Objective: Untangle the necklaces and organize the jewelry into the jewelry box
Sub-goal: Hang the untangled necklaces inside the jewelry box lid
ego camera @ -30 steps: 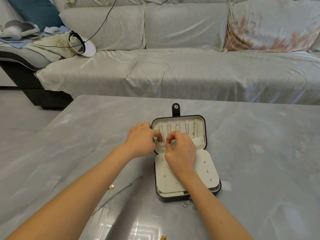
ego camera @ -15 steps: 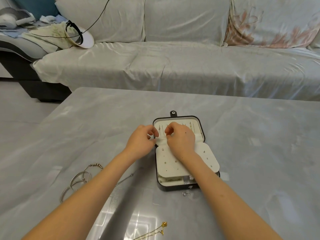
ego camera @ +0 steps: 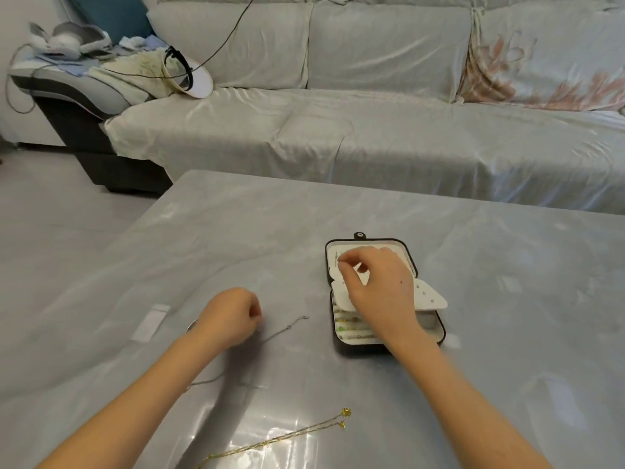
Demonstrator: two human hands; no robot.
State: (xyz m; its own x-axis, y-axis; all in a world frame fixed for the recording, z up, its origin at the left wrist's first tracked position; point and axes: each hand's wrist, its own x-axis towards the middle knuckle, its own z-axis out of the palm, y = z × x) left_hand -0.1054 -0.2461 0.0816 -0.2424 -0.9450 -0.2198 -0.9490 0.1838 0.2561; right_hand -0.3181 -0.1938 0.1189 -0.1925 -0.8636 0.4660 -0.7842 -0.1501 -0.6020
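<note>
The black jewelry box [ego camera: 439, 328] lies open on the grey table, its white lid [ego camera: 404, 253] laid back. A white earring panel [ego camera: 434, 299] is raised over the lower tray. My right hand [ego camera: 380, 287] hovers over the lid, thumb and forefinger pinching a thin necklace chain [ego camera: 336, 257] at the lid's hooks. My left hand [ego camera: 231, 319] is left of the box with fingers curled under, just above a silver necklace [ego camera: 291, 327] lying on the table; I cannot tell whether it holds anything. A gold necklace [ego camera: 304, 431] lies near the front edge.
A small clear bag [ego camera: 148, 324] lies left of my left hand, and a silver bangle [ego camera: 191, 327] peeks out from under it. A covered sofa [ego camera: 338, 137] runs behind the table [ego camera: 507, 265], with a cap [ego camera: 192, 76] and cables on its left end.
My left hand has left the box lid and moved down-left to the silver necklace. My right hand stays at the lid. The earring panel is lifted higher, and the camera view has shifted right.
</note>
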